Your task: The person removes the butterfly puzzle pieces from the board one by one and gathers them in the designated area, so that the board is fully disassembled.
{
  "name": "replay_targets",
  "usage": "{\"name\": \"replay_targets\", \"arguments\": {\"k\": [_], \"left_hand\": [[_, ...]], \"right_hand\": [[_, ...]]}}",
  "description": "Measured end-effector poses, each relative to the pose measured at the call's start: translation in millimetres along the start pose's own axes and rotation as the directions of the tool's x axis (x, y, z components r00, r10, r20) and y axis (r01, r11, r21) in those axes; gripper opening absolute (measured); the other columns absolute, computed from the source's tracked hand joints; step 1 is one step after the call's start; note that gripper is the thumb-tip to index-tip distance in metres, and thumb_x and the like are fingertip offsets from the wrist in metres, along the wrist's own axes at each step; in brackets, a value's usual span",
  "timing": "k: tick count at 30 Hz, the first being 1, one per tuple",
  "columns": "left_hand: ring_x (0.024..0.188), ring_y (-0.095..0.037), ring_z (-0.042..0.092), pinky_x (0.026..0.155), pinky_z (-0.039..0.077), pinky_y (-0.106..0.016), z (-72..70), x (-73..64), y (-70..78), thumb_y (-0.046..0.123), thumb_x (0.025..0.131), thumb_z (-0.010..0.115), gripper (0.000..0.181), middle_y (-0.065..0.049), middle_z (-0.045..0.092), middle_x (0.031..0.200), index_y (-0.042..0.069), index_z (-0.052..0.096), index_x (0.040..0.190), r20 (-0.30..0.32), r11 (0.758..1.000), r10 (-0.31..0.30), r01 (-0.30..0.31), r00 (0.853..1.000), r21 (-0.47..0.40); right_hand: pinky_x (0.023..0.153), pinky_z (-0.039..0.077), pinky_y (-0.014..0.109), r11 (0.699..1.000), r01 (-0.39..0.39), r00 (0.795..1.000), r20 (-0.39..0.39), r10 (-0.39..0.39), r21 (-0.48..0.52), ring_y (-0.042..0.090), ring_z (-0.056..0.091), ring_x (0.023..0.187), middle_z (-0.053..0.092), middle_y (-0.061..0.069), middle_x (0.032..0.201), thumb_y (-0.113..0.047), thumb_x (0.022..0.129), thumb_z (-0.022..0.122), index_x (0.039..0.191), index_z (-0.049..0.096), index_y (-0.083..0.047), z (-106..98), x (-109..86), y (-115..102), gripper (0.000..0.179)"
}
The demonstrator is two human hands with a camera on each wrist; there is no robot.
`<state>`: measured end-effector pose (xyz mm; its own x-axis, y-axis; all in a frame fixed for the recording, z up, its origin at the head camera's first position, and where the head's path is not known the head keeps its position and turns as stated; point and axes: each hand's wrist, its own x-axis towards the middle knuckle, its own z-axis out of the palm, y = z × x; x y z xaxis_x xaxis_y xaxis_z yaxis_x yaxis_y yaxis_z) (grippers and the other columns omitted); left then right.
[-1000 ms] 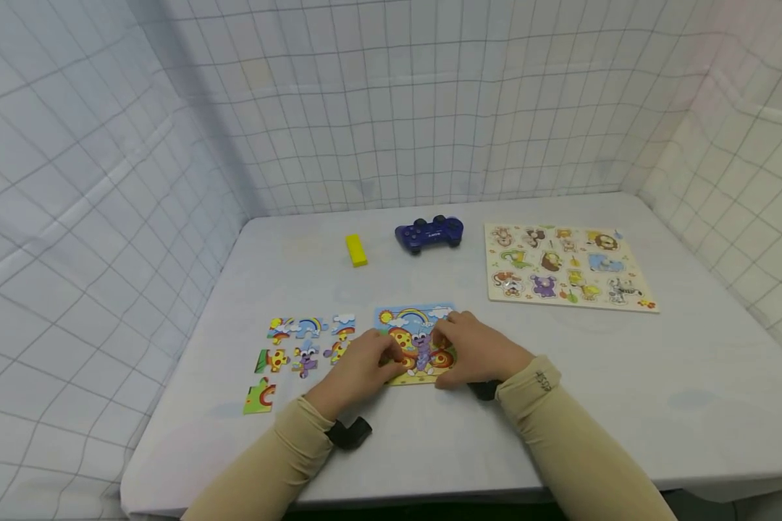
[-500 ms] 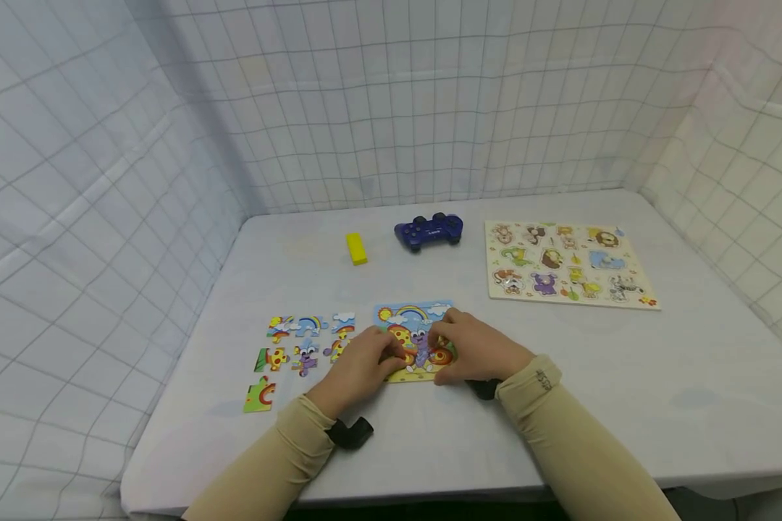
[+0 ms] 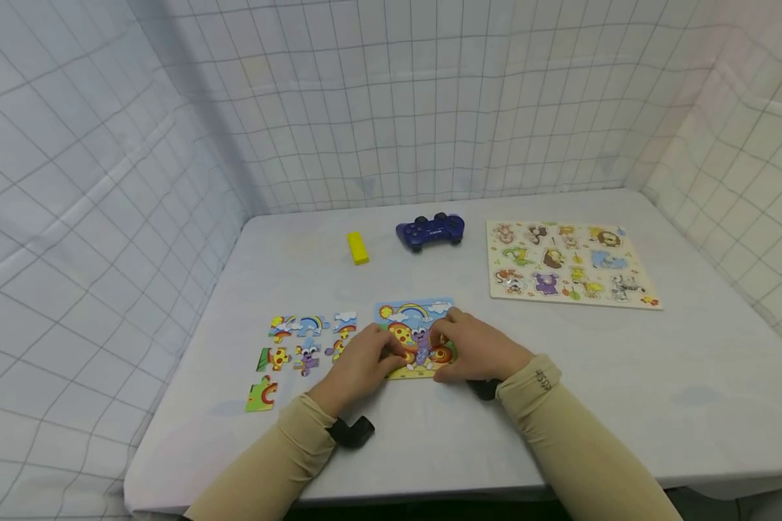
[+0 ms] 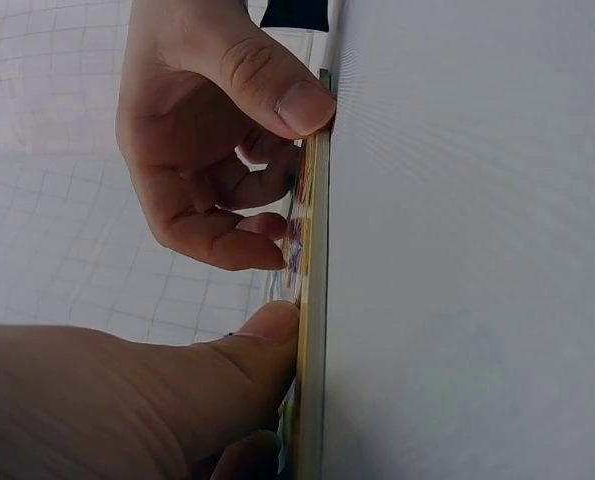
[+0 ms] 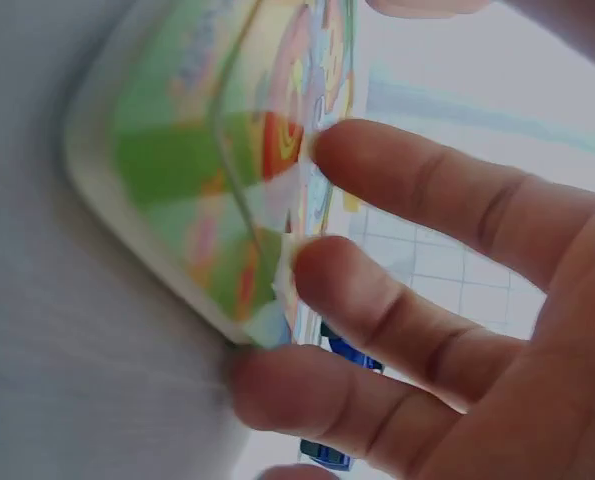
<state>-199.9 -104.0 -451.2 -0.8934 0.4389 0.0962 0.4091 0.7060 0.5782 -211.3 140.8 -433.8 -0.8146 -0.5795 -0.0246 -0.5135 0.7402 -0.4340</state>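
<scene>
A small jigsaw puzzle board [image 3: 415, 313] with a purple bug, sun and rainbow lies flat before me. My left hand [image 3: 357, 364] grips its left side, thumb on the front border in the left wrist view. My right hand [image 3: 482, 352] holds the opposite side. Its thumb [image 4: 305, 108] presses the front edge, while its curled fingers reach over the picture. Seen from the right wrist, three fingertips [image 5: 322, 275] lie along the board's right border [image 5: 167, 165]. Left of the board are several loose jigsaw pieces [image 3: 308, 356], one of them partly behind my left hand.
Behind the puzzle lie a yellow block [image 3: 358, 248] and a blue game controller [image 3: 431, 231]. A larger animal peg puzzle [image 3: 567, 262] lies at the back right. Checked white cloth [image 3: 378, 108] hangs around the back and sides of the white table [image 3: 625, 405].
The jigsaw board has shifted slightly away from me between my hands. Both hands keep nearly the same pose, and the loose pieces stay in place.
</scene>
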Motion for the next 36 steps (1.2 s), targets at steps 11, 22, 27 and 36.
{"name": "replay_targets", "arguments": {"k": [11,22,27,36], "left_hand": [[0.085,-0.01,0.051,0.076,0.045,-0.031,2.2,0.8,-2.1,0.027,0.094,0.077,0.008,0.005,0.058,0.096,0.021,0.072,0.091,-0.004,1.0,-0.01,0.01,1.0,0.025],[0.088,-0.011,0.058,0.081,0.048,-0.033,1.1,-0.6,-1.3,0.024,0.095,0.076,0.007,0.005,0.064,0.096,0.02,0.071,0.095,-0.026,0.999,0.029,-0.028,0.999,0.025],[0.083,-0.008,0.058,0.076,0.048,-0.031,-0.5,-1.6,1.3,0.025,0.097,0.073,0.007,0.008,0.068,0.094,0.019,0.069,0.097,-0.014,1.0,0.003,-0.003,1.0,-0.002],[0.078,-0.007,0.057,0.072,0.047,-0.029,-2.3,-1.9,4.3,0.025,0.098,0.072,0.008,0.009,0.07,0.091,0.018,0.069,0.097,-0.006,0.999,-0.006,0.006,1.0,-0.032]], "right_hand": [[0.074,0.046,0.03,0.999,0.041,0.999,-0.016,-0.041,0.013,0.012,0.052,0.084,0.054,-0.004,0.107,-0.039,0.077,0.09,0.106,0.068,-0.019,2.4,2.0,-1.3,0.042],[0.073,0.044,0.03,0.999,0.015,1.0,0.003,-0.015,0.031,0.013,0.051,0.083,0.052,-0.002,0.106,-0.037,0.078,0.09,0.104,0.067,-0.018,1.9,2.8,-4.6,0.039],[0.074,0.045,0.03,0.999,0.008,1.0,0.005,-0.008,0.044,0.013,0.051,0.085,0.052,-0.002,0.107,-0.036,0.078,0.091,0.104,0.067,-0.018,1.6,2.9,-5.5,0.039],[0.077,0.047,0.03,0.995,0.023,1.0,-0.008,-0.023,0.096,0.012,0.053,0.086,0.054,-0.001,0.106,-0.028,0.089,0.083,0.102,0.068,-0.017,2.0,2.5,-0.8,0.023]]}}
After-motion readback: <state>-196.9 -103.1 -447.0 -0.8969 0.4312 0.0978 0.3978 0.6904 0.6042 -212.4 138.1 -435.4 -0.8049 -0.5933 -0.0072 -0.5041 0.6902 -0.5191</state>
